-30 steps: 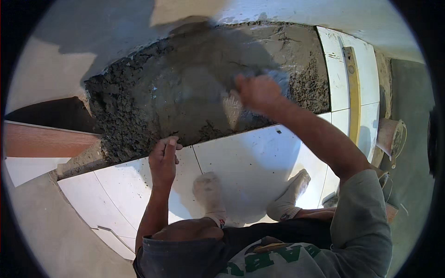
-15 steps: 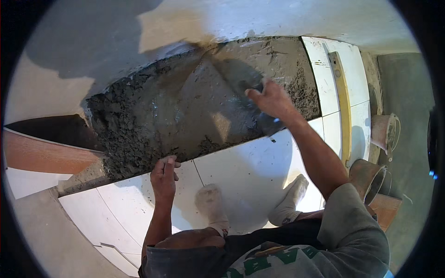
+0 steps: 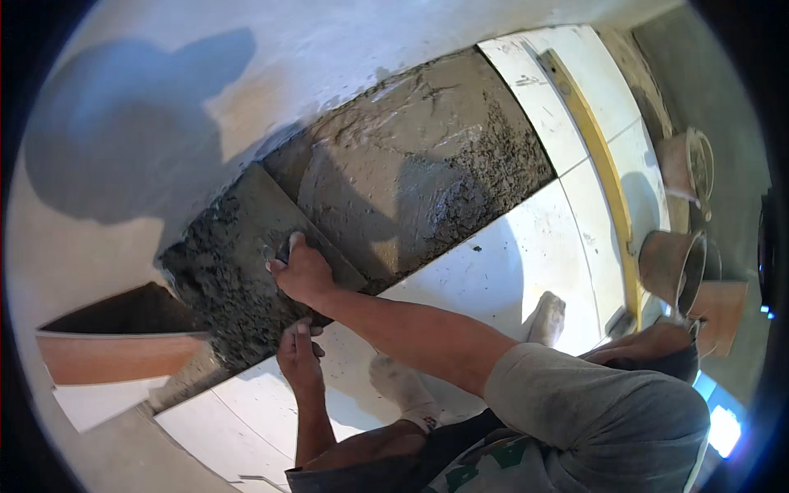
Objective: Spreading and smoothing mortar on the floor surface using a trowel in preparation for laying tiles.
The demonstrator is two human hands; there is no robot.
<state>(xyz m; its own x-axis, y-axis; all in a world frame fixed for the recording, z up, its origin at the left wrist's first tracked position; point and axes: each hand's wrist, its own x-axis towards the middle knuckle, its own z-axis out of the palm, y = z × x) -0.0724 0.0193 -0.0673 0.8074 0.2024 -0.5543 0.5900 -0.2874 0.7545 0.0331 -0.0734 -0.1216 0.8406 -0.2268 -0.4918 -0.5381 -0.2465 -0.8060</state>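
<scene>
My right hand [image 3: 304, 269] is closed on the handle of a flat plastering trowel [image 3: 283, 212]. The blade lies on the left part of a wet grey mortar bed [image 3: 427, 107]; its long right edge shows, while the rest blends into the mortar. Coarse, lumpy mortar lies left of the blade, and a smoother, streaked surface to its right. Just below the right hand, my left hand [image 3: 300, 361] hovers by the near edge of the bed with curled fingers. Whether anything is between those fingers cannot be made out.
White floor tiles [image 3: 468, 283] border the bed, with my socked feet on them. A yellow straightedge [image 3: 604, 168] lies on the right tiles. Two buckets [image 3: 680, 164] [image 3: 667, 261] stand beyond it. Tilted tiles [image 3: 123, 357] stand at the left; a wall [image 3: 329, 49] bounds the far side.
My right hand and the trowel have swept from the right part of the mortar to the left, close to my left hand. The view has turned; my left hand stays near the bed's edge.
</scene>
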